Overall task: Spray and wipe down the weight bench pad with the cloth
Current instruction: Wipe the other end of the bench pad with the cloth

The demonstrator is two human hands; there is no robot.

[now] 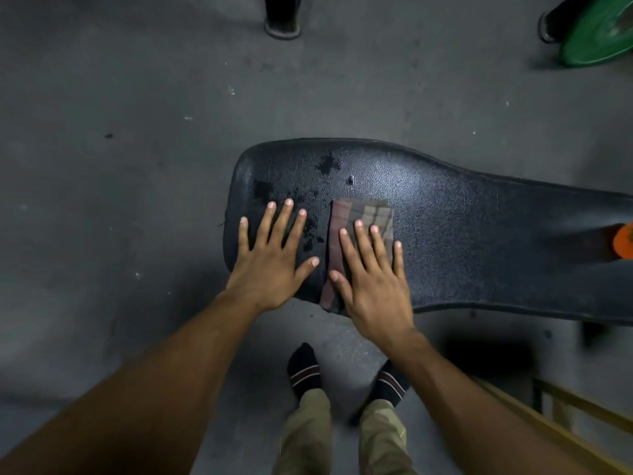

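The black textured bench pad [445, 234] lies across the middle, its wide end at the left, with dark wet patches near that end. A folded plaid cloth [359, 214] rests flat on the pad. My right hand [373, 286] presses flat on the cloth with its fingers spread. Just left of the cloth, my left hand [274, 258] lies flat on the bare pad, fingers apart, holding nothing. An orange object [624, 240] sits on the pad at the right edge of the view; I cannot tell whether it is the spray bottle.
Grey gym floor [120, 166] surrounds the bench. A green weight plate [599, 32] lies at the top right, and a black post foot [282, 25] stands at the top middle. A yellow metal frame [565, 416] runs along the lower right. My socked feet [305, 368] stand below the pad.
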